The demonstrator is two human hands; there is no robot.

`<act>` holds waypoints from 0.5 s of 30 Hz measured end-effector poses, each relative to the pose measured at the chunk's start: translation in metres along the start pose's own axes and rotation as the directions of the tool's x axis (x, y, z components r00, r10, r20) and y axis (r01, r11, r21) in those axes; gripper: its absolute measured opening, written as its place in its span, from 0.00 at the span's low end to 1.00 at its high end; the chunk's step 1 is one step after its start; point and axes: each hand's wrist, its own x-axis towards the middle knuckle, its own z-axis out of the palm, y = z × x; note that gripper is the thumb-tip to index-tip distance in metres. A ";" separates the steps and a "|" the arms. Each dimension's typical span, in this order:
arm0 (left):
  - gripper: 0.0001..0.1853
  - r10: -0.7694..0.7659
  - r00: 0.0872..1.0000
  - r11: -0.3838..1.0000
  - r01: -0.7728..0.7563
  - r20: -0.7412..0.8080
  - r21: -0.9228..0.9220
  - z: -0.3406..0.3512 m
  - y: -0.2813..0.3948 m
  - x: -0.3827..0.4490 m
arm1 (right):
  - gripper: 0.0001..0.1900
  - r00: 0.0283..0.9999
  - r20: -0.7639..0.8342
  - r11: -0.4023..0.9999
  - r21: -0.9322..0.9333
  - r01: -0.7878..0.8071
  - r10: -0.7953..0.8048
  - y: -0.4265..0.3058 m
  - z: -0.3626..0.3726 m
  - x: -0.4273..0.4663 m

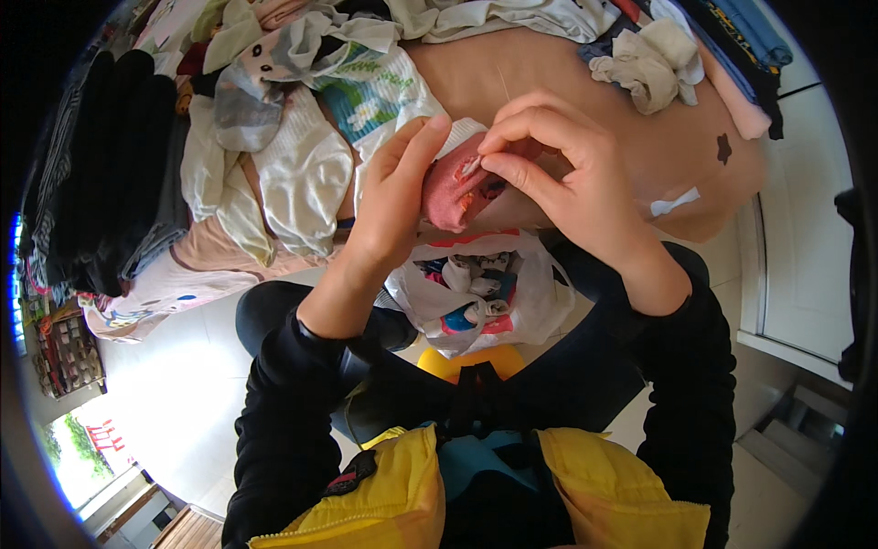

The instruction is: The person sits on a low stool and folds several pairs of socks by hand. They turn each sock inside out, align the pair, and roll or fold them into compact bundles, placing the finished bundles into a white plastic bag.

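Observation:
Both my hands hold a pink patterned sock [447, 199] with a white ribbed cuff, above the near edge of the bed. My left hand [398, 185] grips its left side, the thumb near the cuff. At its right side, my right hand [562, 165] pinches a bit of the fabric between thumb and forefinger. Directly below hangs or stands a white plastic bag [535, 302], its mouth open, with several rolled socks [473, 274] inside. White socks [305, 171], a grey and pink sock with a face [250, 103] and a white sock with a daisy pattern [370, 103] lie left of my hands.
Folded dark clothes [110, 171] are stacked at the left. At the far right lie a crumpled beige sock [648, 65] and folded jeans [751, 31]. The brown bedspread [693, 165] reaches toward a white cabinet [802, 226]. A yellow stool [511, 360] shows between my legs.

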 end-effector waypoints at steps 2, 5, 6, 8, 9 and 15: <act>0.26 0.022 0.995 0.991 -0.034 0.093 0.128 -0.004 0.002 -0.001 | 0.06 0.997 -0.066 0.999 -0.042 0.026 -0.029 0.006 0.004 0.002; 0.39 0.002 0.980 0.986 -0.034 0.197 0.162 -0.003 0.008 -0.001 | 0.07 0.996 -0.034 0.995 -0.066 0.077 -0.079 0.008 -0.004 0.005; 0.38 0.029 0.978 0.980 -0.069 0.205 0.189 -0.002 0.010 -0.001 | 0.07 0.993 -0.027 0.986 -0.129 0.108 -0.113 0.007 -0.005 0.005; 0.34 0.102 0.968 0.959 -0.157 0.231 0.237 0.000 0.012 0.000 | 0.07 0.984 0.003 0.954 -0.243 0.176 -0.180 0.003 -0.009 0.003; 0.32 0.163 0.964 0.951 -0.210 0.209 0.229 0.002 0.010 -0.001 | 0.06 0.989 -0.016 0.967 -0.214 0.141 -0.148 0.002 -0.007 0.001; 0.27 0.256 0.938 0.935 -0.302 0.232 0.187 0.003 0.004 0.003 | 0.07 0.953 -0.004 0.865 0.420 -0.274 0.304 -0.004 -0.010 -0.005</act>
